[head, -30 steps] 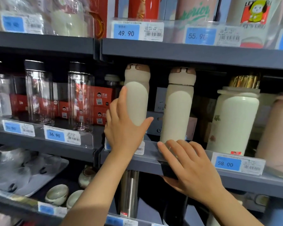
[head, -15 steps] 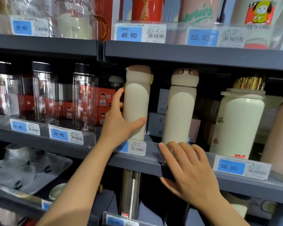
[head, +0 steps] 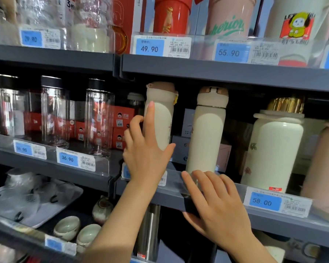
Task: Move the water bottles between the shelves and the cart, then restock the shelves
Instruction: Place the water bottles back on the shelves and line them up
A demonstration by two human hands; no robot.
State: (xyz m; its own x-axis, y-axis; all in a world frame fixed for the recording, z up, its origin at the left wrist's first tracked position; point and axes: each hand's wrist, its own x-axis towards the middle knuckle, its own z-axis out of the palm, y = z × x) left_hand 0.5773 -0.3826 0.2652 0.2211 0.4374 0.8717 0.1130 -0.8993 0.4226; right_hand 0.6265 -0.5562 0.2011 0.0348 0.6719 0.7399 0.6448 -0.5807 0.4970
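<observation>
Her left hand (head: 144,154) wraps the cream bottle (head: 160,118) on the middle shelf (head: 179,194) — thumb right, fingers left — likely to lift it. Her right hand (head: 217,204) lies flat-fingered on the shelf edge, steadying, holding nothing.

Two bottles (head: 207,130) on middle shelf (head: 160,194) — jars (head: 99,118) left, flask (head: 273,149) right

Narrow, perhaps hand-wide gap between cream bottles (head: 207,133)

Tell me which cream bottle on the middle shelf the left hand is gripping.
The leftmost cream bottle, with the pinkish-brown lid: the left hand wraps its lower body. The neighbouring cream bottle stands untouched.
</observation>
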